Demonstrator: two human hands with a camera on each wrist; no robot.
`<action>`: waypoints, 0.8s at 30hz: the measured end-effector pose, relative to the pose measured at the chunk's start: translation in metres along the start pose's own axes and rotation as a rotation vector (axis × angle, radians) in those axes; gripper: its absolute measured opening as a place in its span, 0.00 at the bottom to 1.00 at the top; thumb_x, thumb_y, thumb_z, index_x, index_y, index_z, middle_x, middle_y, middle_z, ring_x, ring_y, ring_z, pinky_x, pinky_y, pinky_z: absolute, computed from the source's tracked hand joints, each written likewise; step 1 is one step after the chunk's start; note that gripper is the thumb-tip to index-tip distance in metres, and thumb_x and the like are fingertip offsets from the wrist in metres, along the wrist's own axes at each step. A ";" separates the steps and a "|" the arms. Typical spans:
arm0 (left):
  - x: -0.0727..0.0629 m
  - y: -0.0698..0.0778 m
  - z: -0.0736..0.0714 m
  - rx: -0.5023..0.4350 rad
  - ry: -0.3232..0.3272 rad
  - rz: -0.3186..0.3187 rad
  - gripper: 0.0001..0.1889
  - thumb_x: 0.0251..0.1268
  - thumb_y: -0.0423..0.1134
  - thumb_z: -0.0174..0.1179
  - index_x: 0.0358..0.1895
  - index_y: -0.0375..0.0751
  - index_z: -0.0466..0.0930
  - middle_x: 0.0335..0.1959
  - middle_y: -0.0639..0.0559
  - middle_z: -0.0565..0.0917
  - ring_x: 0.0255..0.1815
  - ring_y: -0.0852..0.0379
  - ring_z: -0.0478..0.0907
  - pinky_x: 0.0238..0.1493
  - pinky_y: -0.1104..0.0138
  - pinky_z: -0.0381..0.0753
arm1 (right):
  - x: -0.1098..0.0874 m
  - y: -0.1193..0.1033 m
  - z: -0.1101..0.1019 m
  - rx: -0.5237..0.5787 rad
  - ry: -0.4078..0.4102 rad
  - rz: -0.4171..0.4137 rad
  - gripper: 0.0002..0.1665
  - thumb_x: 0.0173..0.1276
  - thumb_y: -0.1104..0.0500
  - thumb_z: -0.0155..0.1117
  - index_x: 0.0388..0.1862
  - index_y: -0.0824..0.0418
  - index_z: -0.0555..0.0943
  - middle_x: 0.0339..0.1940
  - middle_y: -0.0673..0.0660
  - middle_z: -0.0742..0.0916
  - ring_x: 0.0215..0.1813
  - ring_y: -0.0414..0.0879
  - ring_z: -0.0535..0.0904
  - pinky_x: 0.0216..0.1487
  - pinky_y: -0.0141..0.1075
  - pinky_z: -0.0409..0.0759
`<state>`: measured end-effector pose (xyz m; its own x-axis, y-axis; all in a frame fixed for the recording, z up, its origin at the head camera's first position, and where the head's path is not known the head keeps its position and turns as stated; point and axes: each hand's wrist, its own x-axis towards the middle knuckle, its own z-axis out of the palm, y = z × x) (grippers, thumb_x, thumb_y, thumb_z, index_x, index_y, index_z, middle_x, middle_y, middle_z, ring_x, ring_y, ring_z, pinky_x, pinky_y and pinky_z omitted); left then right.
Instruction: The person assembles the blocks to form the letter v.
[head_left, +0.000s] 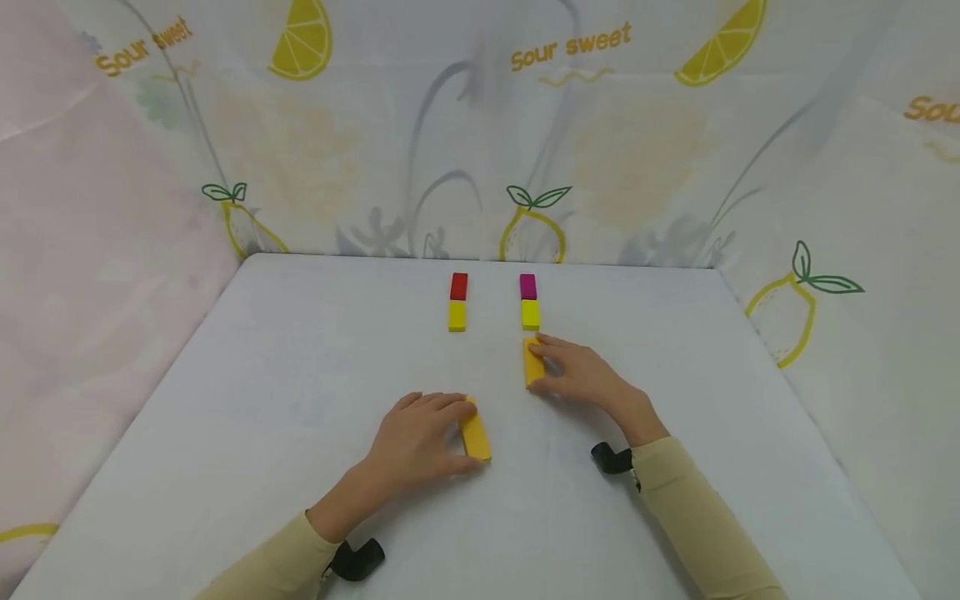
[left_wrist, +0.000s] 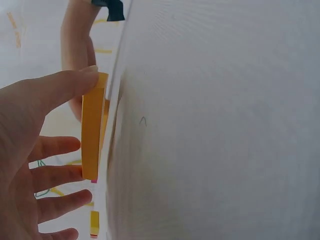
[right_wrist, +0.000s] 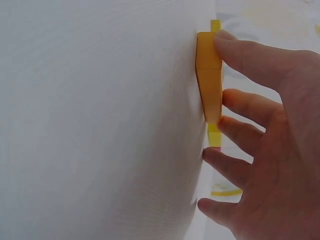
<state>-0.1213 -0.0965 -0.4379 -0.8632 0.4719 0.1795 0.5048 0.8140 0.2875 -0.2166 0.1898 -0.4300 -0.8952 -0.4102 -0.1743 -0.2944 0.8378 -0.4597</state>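
Observation:
My left hand (head_left: 412, 440) pinches an orange-yellow rectangular block (head_left: 475, 435) by its two short ends, thumb at the near end and fingers at the far end. In the left wrist view that block (left_wrist: 91, 130) appears just off or at the white surface; I cannot tell which. Farther forward, my right hand (head_left: 581, 372) grips a second orange-yellow block (head_left: 533, 367) the same way, a small gap short of a yellow block (head_left: 530, 313). That yellow block meets a magenta block (head_left: 528, 287) end to end. To their left, another yellow block (head_left: 457, 317) adjoins a red block (head_left: 459, 286).
Everything lies on a white table (head_left: 300, 358). A lemon-print cloth (head_left: 637, 150) hangs behind its back edge and along the sides. Dark wrist mounts (head_left: 358, 560) project from both sleeves close above the table.

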 end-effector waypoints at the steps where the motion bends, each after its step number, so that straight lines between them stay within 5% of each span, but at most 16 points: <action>1: -0.001 0.000 0.000 0.002 0.006 -0.001 0.33 0.45 0.68 0.70 0.56 0.58 0.81 0.59 0.60 0.83 0.62 0.56 0.79 0.68 0.50 0.70 | 0.000 0.000 0.000 -0.002 0.001 -0.001 0.44 0.65 0.40 0.65 0.77 0.49 0.64 0.81 0.52 0.64 0.80 0.55 0.59 0.78 0.54 0.58; 24: 0.010 0.001 0.000 0.027 -0.050 -0.054 0.29 0.43 0.68 0.73 0.43 0.55 0.78 0.55 0.58 0.83 0.60 0.55 0.79 0.68 0.48 0.69 | -0.001 -0.007 -0.003 -0.024 0.003 0.006 0.43 0.64 0.41 0.67 0.76 0.52 0.67 0.80 0.55 0.66 0.80 0.57 0.60 0.78 0.54 0.58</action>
<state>-0.1288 -0.0909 -0.4355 -0.8889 0.4429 0.1174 0.4577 0.8472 0.2698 -0.2149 0.1858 -0.4240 -0.8980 -0.4041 -0.1740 -0.2970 0.8486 -0.4378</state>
